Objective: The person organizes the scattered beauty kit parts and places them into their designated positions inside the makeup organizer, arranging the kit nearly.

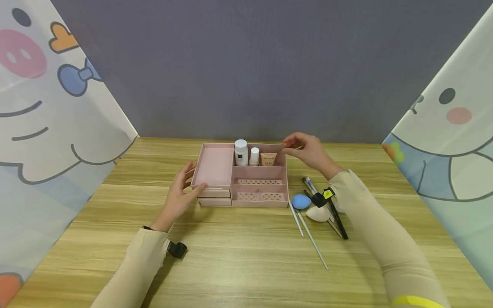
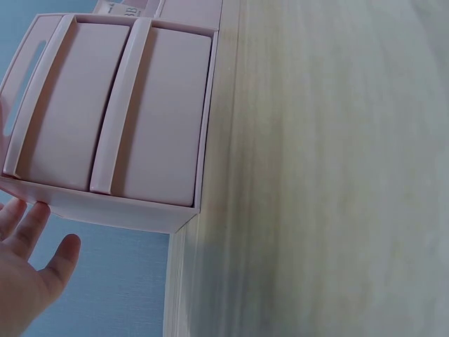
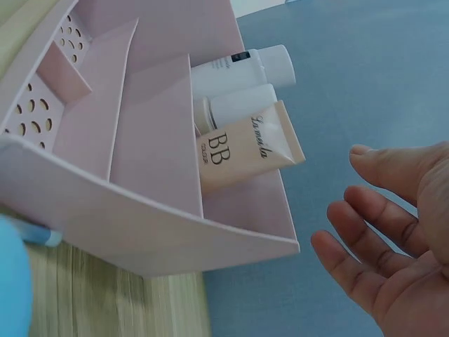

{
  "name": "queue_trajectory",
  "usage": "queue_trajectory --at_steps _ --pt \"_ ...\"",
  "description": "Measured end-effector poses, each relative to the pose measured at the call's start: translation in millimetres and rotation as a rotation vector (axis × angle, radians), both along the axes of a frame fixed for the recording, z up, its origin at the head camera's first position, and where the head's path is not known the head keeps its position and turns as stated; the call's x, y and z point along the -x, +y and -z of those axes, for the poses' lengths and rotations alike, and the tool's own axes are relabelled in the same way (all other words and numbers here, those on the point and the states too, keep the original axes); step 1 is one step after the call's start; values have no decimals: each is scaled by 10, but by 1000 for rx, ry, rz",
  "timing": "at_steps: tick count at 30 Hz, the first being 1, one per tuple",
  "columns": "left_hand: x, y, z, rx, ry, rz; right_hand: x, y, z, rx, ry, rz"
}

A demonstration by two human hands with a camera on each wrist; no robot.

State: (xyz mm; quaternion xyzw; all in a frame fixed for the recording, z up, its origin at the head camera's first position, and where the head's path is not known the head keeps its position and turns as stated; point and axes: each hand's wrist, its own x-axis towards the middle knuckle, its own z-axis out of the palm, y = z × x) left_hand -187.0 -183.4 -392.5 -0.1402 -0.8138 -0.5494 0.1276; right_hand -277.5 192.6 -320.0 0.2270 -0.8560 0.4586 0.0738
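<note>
Box [image 1: 215, 164]: on the table [image 1: 215, 265], between both hands
Left hand [image 1: 180, 188]: forearm slanting up from lower left, fingers spread, some tips at the box's left side
Right hand [image 1: 308, 149]: by the back right corner, pointing left, fingers loosely curved and parted
Tube [image 1: 268, 159]: back compartment, right of two bottles [image 1: 241, 154]

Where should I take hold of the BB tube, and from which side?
Pinch the BB tube at its flat top end, probably from above and the right: that end rises above the divider, while the small white bottle stands close on its left.
</note>
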Motion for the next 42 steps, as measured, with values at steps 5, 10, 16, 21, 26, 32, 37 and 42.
queue_trajectory --at_steps 5,10,16,21,26,32,37,42 --pt "0 -6 2 -1 -2 -5 -48 102 1 -1 19 4" --pt "-4 -9 -4 -3 -6 -2 -131 227 -1 -27 -2 8" --pt "4 -10 -11 3 2 0 -212 393 23 -68 -34 19" --pt "6 -16 -18 1 -1 -1 -264 535 45 -71 -23 36" --pt "6 -11 -17 3 -2 0 -313 692 95 -56 -31 46" --pt "9 -14 3 -1 -2 3 -375 944 179 -64 -57 84" --pt "7 -23 9 -5 -6 3 -420 1125 245 -93 -81 135" --pt "6 -24 13 -9 -8 6 -503 1250 299 -81 -111 141"
